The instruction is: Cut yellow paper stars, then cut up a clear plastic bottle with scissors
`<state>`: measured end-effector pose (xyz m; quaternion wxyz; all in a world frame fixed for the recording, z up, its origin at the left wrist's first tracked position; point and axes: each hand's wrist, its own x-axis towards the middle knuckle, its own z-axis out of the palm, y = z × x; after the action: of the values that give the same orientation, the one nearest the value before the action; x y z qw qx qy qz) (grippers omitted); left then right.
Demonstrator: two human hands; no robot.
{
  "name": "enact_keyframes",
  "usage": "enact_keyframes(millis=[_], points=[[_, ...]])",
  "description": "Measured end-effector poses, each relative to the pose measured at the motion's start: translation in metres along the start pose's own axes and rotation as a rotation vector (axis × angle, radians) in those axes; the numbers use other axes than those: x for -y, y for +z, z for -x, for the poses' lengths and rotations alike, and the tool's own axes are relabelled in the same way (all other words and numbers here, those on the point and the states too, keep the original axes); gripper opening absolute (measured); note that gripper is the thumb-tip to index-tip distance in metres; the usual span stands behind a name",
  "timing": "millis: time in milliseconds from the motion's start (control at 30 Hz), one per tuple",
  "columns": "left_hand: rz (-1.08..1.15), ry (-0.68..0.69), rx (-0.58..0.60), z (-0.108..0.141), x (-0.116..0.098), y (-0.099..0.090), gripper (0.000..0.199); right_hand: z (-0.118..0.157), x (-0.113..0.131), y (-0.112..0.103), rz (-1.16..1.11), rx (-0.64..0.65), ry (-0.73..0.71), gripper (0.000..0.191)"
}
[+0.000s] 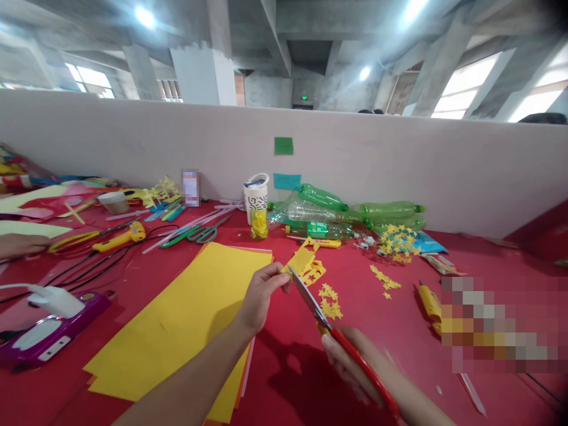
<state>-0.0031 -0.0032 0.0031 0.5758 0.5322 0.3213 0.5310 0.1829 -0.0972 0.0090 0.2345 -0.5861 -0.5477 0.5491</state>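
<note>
Between its thumb and fingers, my left hand (pixel 261 296) pinches a strip of yellow paper (pixel 299 260). The strip has cut-out shapes along its far end. My right hand (pixel 355 361) grips red-handled scissors (pixel 350 346), whose blades point up and left to the paper's near edge beside my left fingertips. Whether the blades are parted is hard to make out. Just beyond the blades lies a yellow paper scrap with star-shaped holes (pixel 313 273). Small yellow paper stars (pixel 331 302) are heaped right of the scissors. Under my left forearm spreads a stack of yellow sheets (pixel 177 331).
Green plastic bottles (pixel 390 210) and a white tumbler (pixel 256 198) stand or lie along the partition. A yellow glue gun (pixel 430 307) is at the right, another glue gun (pixel 119 236) at the left. A purple power strip (pixel 53 331) sits near another person's hand (pixel 24 244).
</note>
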Motion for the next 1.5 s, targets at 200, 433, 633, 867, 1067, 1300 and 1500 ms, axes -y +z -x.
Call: enact_keyframes(millis=[200,433,633,867,1067,1300,1500], points=[[0.004,0.003,0.006,0.0004,-0.0001,0.0008,0.021,0.0018,0.0017,0.0019,-0.046,-0.007,0.023,0.059],[0.015,-0.009,-0.002,0.0003,-0.0004,0.002,0.02,0.0028,0.0066,0.0023,-0.025,0.009,0.015,0.056],[0.021,-0.009,0.001,-0.0008,-0.0014,0.0007,0.019,0.0024,0.0034,0.0028,-0.027,0.001,0.016,0.055],[0.034,0.001,-0.043,-0.0013,-0.0029,-0.0016,0.018,0.0016,0.003,0.002,-0.015,-0.014,0.042,0.057],[0.098,-0.002,-0.104,-0.0039,-0.0042,-0.0024,0.015,0.0012,0.0033,0.0027,-0.003,-0.032,0.029,0.055],[0.029,-0.036,-0.029,-0.0012,-0.0038,0.0018,0.017,0.0008,0.0014,0.0053,-0.056,-0.049,-0.009,0.054],[0.042,0.009,-0.09,-0.0038,-0.004,-0.0006,0.017,0.0009,0.0026,0.0031,-0.027,-0.044,0.024,0.053]])
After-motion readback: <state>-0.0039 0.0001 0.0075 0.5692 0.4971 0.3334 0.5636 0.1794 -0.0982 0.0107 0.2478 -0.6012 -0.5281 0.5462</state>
